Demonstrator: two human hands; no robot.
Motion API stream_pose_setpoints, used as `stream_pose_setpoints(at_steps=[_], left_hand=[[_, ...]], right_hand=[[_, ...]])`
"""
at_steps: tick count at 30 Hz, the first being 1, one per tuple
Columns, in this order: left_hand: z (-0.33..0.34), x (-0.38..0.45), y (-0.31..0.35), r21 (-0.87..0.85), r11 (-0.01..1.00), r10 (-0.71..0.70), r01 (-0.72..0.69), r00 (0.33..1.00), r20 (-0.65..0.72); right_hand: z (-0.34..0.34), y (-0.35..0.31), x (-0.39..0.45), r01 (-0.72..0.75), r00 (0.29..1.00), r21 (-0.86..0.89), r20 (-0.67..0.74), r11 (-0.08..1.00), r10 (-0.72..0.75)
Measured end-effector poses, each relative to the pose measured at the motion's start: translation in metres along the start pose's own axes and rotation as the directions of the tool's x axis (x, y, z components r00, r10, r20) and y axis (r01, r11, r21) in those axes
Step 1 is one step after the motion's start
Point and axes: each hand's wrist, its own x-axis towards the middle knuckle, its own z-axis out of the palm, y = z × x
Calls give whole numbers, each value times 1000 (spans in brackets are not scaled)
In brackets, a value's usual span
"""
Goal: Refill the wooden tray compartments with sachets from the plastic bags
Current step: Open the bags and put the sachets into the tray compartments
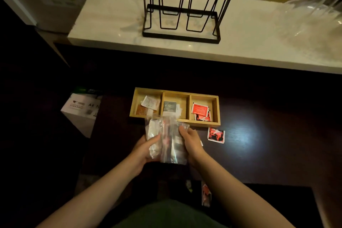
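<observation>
Now: left hand (146,149) and right hand (191,139) curl round the bags (166,140), held just before the tray (204,123) | bags likely light, limp, slick; best pinched at the mouth | tray stiff wood, three bins | sachets (200,110) flat, papery; one red sachet (216,134) beside the tray

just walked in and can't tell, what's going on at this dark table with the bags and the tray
A person is holding a bundle of clear plastic bags of sachets with both hands, left hand and right hand gripping its sides, just in front of a three-compartment wooden tray. The tray is only partly filled: pale sachets on the left, a dark sachet in the middle, red sachets on the right. One red sachet lies loose on the table beside the tray.
</observation>
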Motion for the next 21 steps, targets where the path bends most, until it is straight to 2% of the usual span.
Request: stream_pose_setpoints(at_steps=[5, 9, 11, 16, 21], left_hand=[[-8, 8, -17, 76, 997, 12, -5, 995, -95], [-15, 12, -20, 48, 999, -15, 18, 997, -73], [-16, 13, -19, 86, 996, -1, 8, 996, -87], [-18, 17, -19, 363, 930, 153, -64, 963, -221], [-28, 19, -22, 663, 748, 272, -2, 912, -305]], right_hand=[[-2, 23, 4, 18, 992, -71, -124, 997, -27], [-5, 26, 3, 50, 986, -91, -155, 995, -64], [-7, 28, 4, 32, 983, -82, -180, 996, -46], [-15, 33, 6, 13, 959, -160, -279, 987, -58], [-25, 25, 5, 49, 937, -208, -330, 977, -117]])
